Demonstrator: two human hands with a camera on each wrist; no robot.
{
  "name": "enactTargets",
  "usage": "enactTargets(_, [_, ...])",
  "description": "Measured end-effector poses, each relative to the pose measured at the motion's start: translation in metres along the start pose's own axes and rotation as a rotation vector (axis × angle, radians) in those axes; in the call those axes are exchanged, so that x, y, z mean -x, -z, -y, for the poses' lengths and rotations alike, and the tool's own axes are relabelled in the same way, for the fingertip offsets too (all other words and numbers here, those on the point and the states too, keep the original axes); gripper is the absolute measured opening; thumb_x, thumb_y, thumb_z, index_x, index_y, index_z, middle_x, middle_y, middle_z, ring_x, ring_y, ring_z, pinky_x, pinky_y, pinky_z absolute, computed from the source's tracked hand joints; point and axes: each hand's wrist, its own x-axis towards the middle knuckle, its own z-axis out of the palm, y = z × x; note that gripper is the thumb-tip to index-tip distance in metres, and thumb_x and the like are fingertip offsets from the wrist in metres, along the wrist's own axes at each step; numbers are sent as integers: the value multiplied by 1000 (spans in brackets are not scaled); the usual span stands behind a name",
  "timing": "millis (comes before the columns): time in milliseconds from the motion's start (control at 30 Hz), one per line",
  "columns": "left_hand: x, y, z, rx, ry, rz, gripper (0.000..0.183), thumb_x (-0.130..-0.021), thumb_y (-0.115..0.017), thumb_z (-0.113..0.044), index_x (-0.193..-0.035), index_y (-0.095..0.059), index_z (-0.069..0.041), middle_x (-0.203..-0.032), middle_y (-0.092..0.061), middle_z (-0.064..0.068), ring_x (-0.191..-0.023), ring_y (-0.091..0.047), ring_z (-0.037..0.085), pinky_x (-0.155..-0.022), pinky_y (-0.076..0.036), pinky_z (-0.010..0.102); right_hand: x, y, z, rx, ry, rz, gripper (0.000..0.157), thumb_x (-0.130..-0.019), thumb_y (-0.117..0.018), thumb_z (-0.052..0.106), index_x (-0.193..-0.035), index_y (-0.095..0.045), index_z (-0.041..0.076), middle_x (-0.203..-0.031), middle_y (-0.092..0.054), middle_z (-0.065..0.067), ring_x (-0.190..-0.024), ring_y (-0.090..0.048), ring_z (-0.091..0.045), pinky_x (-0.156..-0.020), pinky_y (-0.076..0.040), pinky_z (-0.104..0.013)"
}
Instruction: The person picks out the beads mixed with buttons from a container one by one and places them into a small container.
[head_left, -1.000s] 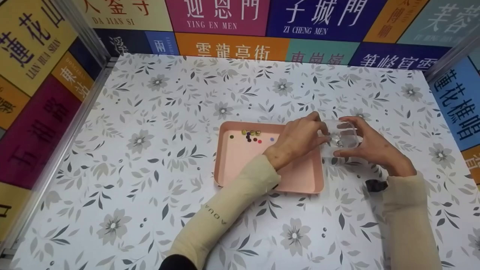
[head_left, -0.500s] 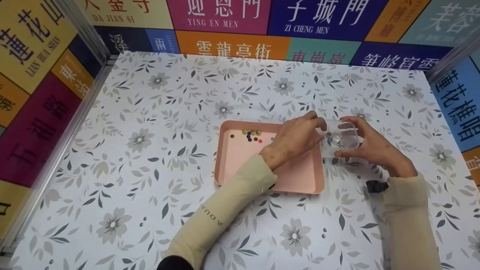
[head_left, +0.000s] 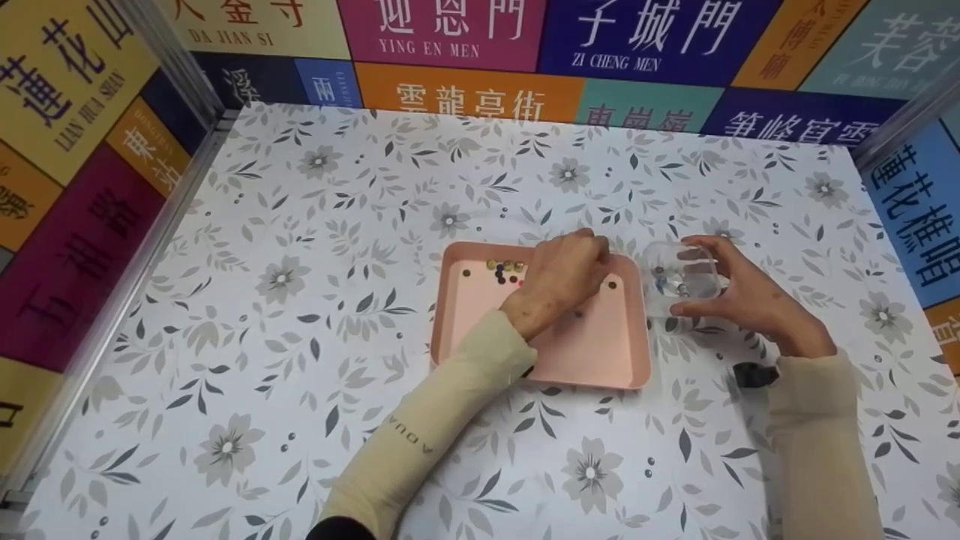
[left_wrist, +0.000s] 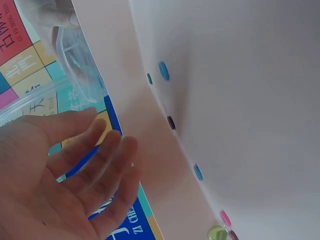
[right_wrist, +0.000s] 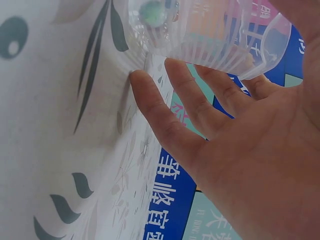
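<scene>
My left hand (head_left: 559, 277) is over the pink tray (head_left: 592, 364). In the left wrist view, its fingers are loosely bent with nothing between them. Small coloured pieces lie in the tray, among them a dark one (head_left: 613, 285) near the right wall and a blue disc (left_wrist: 164, 71). Several more, including yellow-green glassy ones (head_left: 508, 266), are grouped at the back left. To the tray's right, my right hand (head_left: 757, 292) holds a clear ribbed plastic container (head_left: 660, 259) between thumb and fingers. A greenish glassy piece (right_wrist: 151, 13) shows inside the container, with others.
A white tabletop with a grey leaf and flower pattern (head_left: 225, 450) surrounds the tray. Panels with large characters (head_left: 465, 90) stand along the back and both sides. A black object (head_left: 754, 375) sits at my right sleeve cuff.
My left hand has moved left, from beside the container to over the tray. The dark piece near the right wall now shows. My right hand and the container stay nearly still.
</scene>
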Motion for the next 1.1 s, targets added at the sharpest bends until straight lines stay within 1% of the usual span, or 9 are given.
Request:
enactTargets(100, [2,1,4,-36,35,-18,17,-101,-64,-21,-110,-78,-16,-101,-74,-1,-86,-70,17,-79,-58,35,0,0,0,0,-19,7,111,-79,-92,30,-164,-21,21,-164,-37,-19,-149,-36,-49,-111,-37,-72])
enactTargets(267, [4,1,11,-161,68,-76,13,-98,-66,-16,-103,-78,-16,-98,-77,0,-87,-74,19,-77,-61,39,-2,2,0,-4,-17,7,112,-79,-92,29,-164,-20,20,-164,-37,-19,-150,-36,-49,-112,-34,-73])
enactTargets(333, [5,1,12,-198,72,-94,11,-96,-68,-16,-100,-77,-16,-96,-77,0,-86,-75,20,-76,-61,40,-1,1,-1,-4,-5,5,111,-79,-92,27,-164,-21,18,-163,-38,-19,-148,-38,-49,-111,-37,-71])
enactTargets(433, [7,1,13,-212,70,-110,9,-94,-71,-17,-99,-77,-16,-94,-78,1,-84,-75,21,-74,-61,40,-1,1,-1,2,8,1,109,-80,-92,26,-163,-22,17,-162,-39,-19,-147,-40,-47,-108,-41,-67])
enactTargets(600, [8,1,14,-233,82,-123,11,-94,-72,-21,-101,-79,-15,-94,-79,1,-82,-75,20,-73,-62,39,-1,0,-1,-5,6,0,108,-80,-92,25,-163,-23,19,-162,-39,-19,-146,-41,-46,-108,-43,-65])
enactTargets(867, [9,6,16,-304,159,-109,12,-92,-69,-15,-97,-80,-16,-90,-80,4,-81,-77,21,-69,-63,40,-1,1,-1,-12,-3,11,110,-81,-91,28,-164,-20,19,-164,-36,-19,-148,-38,-47,-106,-44,-67])
enactTargets(933, [9,7,17,-306,169,-96,12,-93,-69,-15,-97,-80,-15,-90,-80,4,-81,-77,20,-69,-63,40,-1,2,-1,-8,10,9,108,-81,-91,27,-164,-21,18,-163,-37,-19,-147,-39,-46,-105,-51,-52])
enactTargets(1000, [10,6,18,-309,178,-92,12,-93,-68,-14,-97,-80,-15,-90,-80,4,-80,-76,20,-68,-63,39,-1,2,-1,-4,26,5,107,-81,-91,26,-163,-22,17,-162,-39,-20,-146,-41,-46,-97,-54,-35])
enactTargets(1100, [12,5,20,-319,183,-96,13,-93,-67,-13,-95,-80,-15,-89,-80,4,-80,-76,19,-68,-63,39,0,1,-2,9,40,3,106,-82,-90,26,-163,-23,17,-161,-40,-20,-144,-43,-45,-84,-48,-13])
